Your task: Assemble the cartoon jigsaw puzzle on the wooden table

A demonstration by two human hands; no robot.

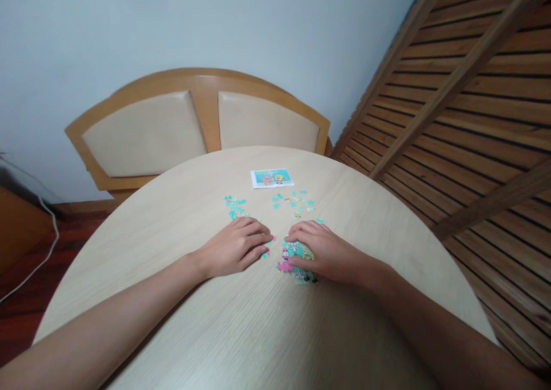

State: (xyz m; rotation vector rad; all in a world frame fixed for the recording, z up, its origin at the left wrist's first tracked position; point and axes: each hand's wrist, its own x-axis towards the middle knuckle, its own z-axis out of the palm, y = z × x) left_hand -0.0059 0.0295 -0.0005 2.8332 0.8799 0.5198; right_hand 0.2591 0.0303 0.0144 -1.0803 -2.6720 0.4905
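Observation:
My left hand (241, 245) lies palm down on the table, fingers stretched toward the middle. A few small pink and teal puzzle pieces (266, 254) lie at its fingertips; whether any sits under the fingers is hidden. My right hand (321, 249) rests over a partly joined jigsaw puzzle (286, 266), its thumb and fingers spread across it and covering its right part. Pink, yellow and teal cartoon figures show on the joined section. Nothing appears gripped in either hand.
Loose teal pieces (235, 206) lie beyond my left hand, with more scattered pieces (297, 197) beyond my right. A picture card (272, 178) of cartoon figures lies farther back on the round wooden table (206, 332). Behind stands a padded headboard (206, 108); wooden slats (430, 91) rise at right.

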